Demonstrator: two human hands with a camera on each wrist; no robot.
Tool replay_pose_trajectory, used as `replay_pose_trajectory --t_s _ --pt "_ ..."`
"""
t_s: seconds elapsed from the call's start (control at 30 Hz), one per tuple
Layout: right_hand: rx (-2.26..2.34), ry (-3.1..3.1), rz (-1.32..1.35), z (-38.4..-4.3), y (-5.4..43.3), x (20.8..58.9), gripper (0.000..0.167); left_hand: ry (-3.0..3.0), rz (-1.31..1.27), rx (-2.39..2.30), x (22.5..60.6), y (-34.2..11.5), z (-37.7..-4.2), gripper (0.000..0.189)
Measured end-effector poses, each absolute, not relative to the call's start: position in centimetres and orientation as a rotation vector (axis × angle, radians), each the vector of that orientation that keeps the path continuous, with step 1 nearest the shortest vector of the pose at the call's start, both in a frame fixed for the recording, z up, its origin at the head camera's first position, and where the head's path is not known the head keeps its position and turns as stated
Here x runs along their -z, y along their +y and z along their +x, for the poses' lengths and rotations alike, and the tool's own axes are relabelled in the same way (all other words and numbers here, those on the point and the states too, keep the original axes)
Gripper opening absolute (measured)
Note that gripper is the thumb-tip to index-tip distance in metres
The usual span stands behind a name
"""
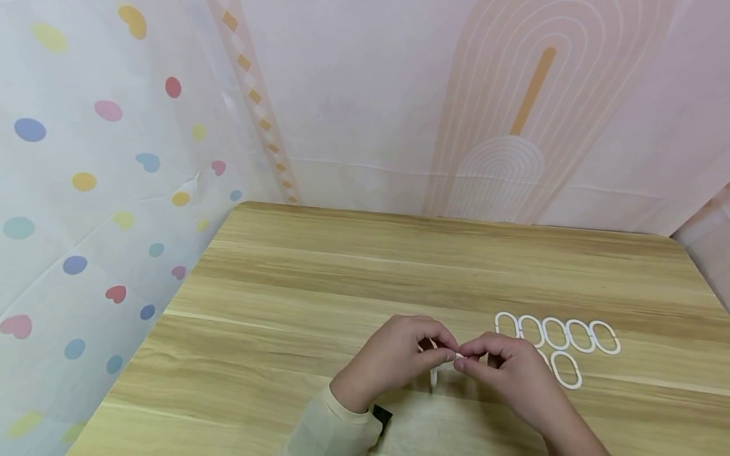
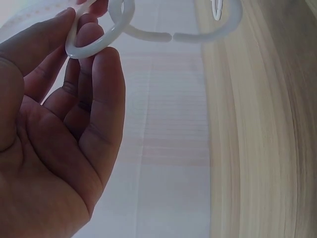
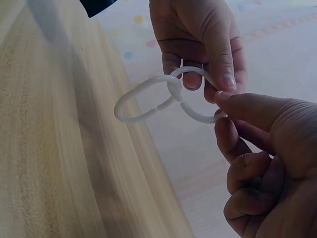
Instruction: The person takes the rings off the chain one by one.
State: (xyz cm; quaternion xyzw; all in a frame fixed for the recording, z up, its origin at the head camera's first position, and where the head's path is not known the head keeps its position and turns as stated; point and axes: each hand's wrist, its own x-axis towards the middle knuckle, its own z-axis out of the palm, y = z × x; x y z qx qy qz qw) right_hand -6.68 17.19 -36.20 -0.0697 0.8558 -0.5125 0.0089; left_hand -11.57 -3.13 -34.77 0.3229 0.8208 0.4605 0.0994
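Between both hands is a white oval plastic chain link [image 3: 198,117], with a small gap in its ring. My left hand [image 1: 393,354] pinches one side of it between thumb and fingers. The thumb and index finger of my right hand [image 1: 513,370] pinch the same link at its end, close to the left fingertips. A second white link [image 3: 132,94] is hooked through it and hangs free. The left wrist view shows the held link [image 2: 101,44] against the left fingers [image 2: 106,74], with the hanging link [image 2: 198,37] beyond.
Right of the hands, several white links [image 1: 556,318] lie in a row on the wooden table [image 1: 274,285]. A nearer link [image 1: 577,373] lies below that row, beside another partly hidden by the right hand. Patterned cloth [image 1: 365,101] hangs behind the table and along its left.
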Motion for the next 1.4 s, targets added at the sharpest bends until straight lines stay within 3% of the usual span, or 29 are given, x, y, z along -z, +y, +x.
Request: replay_pose_trajectory --t_s 0.43,1.4 --pt "1.575 2.756 -0.294 -6.7 17.1 36.3 0.007 2.459 0.962 -1.335 34.9 -3.2 -11.6 0.003" --pt "1.630 2.886 -0.012 -6.7 19.1 35.2 0.005 2.434 0.754 -1.402 35.0 -3.5 -11.6 0.021"
